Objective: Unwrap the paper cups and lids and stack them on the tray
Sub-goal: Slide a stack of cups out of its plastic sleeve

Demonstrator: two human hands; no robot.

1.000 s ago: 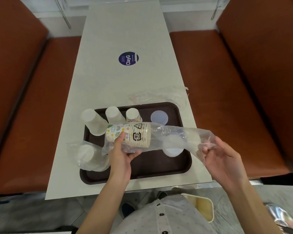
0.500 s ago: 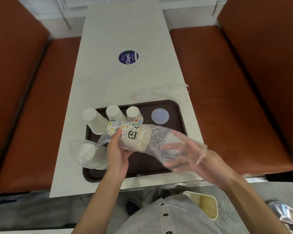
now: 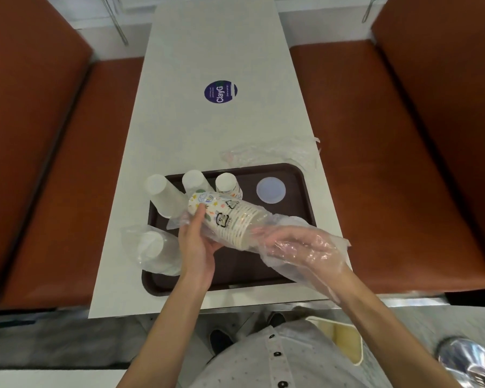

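Left hand [image 3: 197, 243] is curled round the stack of printed paper cups [image 3: 230, 222], gripping it through the clear plastic sleeve [image 3: 280, 268]. The stack lies on its side above the brown tray [image 3: 293, 170], base pointing far-left. Right hand [image 3: 298, 245] is up inside the sleeve, fingers stretched fairly straight, tips at the rim end of the stack. It has closed on nothing that I can see through the film.

On the tray's far edge stand two upturned white cup stacks [image 3: 163, 196] [image 3: 194, 180], a printed cup stack [image 3: 226, 185] and a stack of translucent lids [image 3: 271, 189]. At the near-left corner sits a wrapped white cup stack [image 3: 153, 249], hanging over the tray's rim. Loose crumpled wrap [image 3: 277, 152] lies on the counter [image 3: 207, 51] just behind the tray.
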